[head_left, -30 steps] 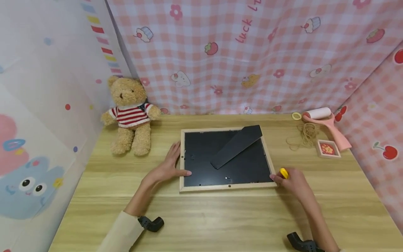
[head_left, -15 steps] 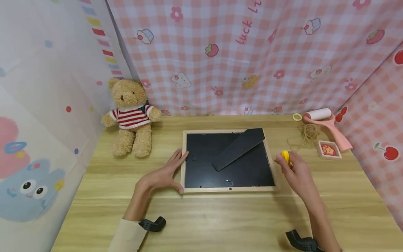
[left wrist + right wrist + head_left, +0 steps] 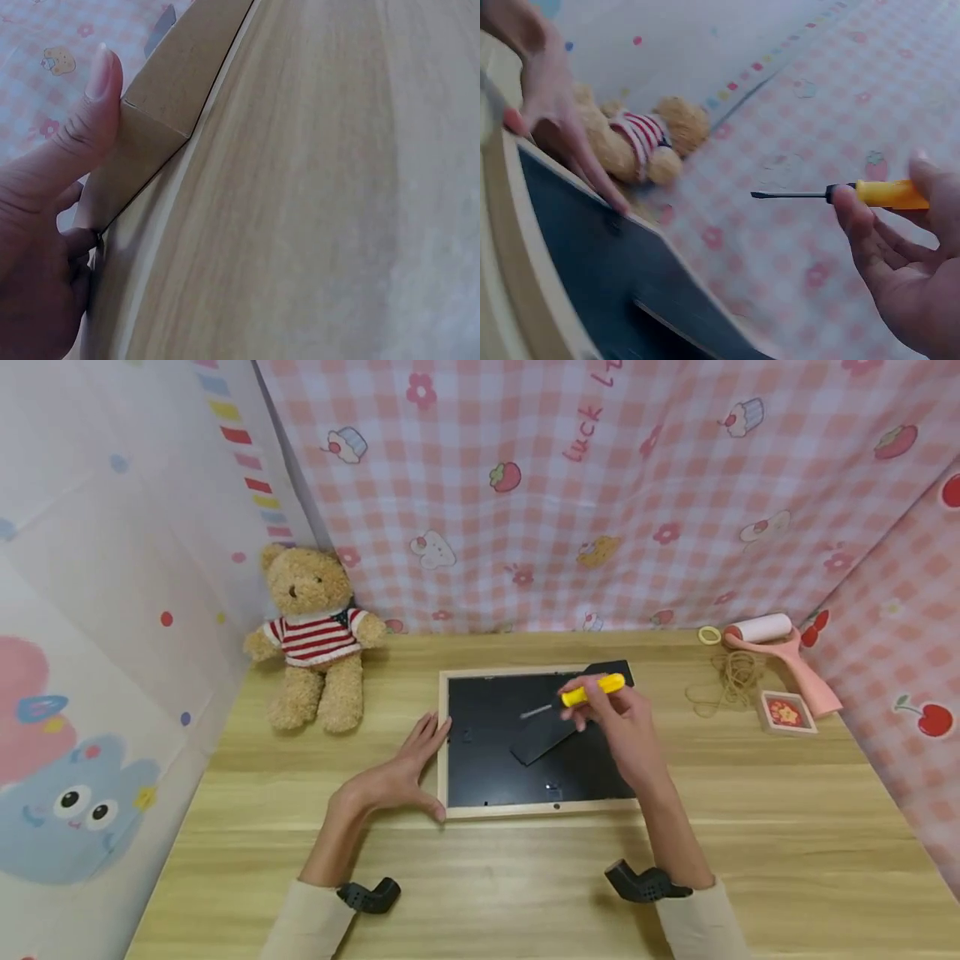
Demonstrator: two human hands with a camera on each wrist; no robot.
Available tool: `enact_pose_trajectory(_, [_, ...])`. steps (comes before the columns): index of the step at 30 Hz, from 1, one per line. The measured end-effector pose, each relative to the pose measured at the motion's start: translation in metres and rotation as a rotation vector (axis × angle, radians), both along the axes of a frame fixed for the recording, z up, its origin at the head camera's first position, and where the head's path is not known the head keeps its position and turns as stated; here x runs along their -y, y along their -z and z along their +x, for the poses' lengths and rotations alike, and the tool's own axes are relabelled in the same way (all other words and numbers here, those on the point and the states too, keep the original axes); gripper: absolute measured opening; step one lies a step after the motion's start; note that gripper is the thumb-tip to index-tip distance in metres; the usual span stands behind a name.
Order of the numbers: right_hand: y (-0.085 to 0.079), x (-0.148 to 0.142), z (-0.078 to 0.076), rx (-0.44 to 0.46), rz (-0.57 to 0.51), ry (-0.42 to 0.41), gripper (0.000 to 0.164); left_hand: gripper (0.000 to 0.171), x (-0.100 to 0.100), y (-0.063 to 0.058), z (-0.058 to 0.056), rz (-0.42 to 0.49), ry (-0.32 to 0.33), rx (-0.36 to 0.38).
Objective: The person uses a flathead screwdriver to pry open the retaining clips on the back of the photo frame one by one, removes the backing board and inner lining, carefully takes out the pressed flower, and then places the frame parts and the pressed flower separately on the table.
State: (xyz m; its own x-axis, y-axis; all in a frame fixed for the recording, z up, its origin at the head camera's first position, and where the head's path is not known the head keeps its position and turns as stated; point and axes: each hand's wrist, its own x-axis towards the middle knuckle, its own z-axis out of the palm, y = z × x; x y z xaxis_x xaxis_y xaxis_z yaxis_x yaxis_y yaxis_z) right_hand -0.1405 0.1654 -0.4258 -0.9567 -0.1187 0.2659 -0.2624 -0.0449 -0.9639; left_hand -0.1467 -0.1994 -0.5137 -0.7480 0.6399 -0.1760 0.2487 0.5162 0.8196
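A picture frame (image 3: pixel 495 812) with a light wood rim lies face down on the table, its black backing board (image 3: pixel 487 760) up. A black stand leg (image 3: pixel 543 739) slants across the backing. My left hand (image 3: pixel 393 781) rests along the frame's left side, fingers spread and thumb at the near left corner; the left wrist view shows the thumb (image 3: pixel 101 82) against the wood edge. Above the frame's right half, my right hand (image 3: pixel 622 727) pinches a flat-blade screwdriver by its yellow handle (image 3: pixel 889 194). The blade (image 3: pixel 791 196) points left, apart from the board.
A teddy bear (image 3: pixel 315 639) in a striped shirt sits at the back left. At the back right are a pink lint roller (image 3: pixel 802 672), a yellow ring (image 3: pixel 708 635), tangled twine (image 3: pixel 738 677) and a small framed box (image 3: pixel 787 714). A checked curtain (image 3: pixel 480 527) hangs behind.
My right hand has moved left with the screwdriver from the frame's right side to above the backing. My left thumb has come off the backing and down to the near left corner.
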Motion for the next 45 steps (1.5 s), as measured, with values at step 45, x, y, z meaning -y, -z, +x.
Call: enact_pose_trajectory(45, [0.037, 0.097, -0.018, -0.022, 0.438, -0.19, 0.022, 0.157, 0.001, -0.009, 0.004, 0.047, 0.032, -0.039])
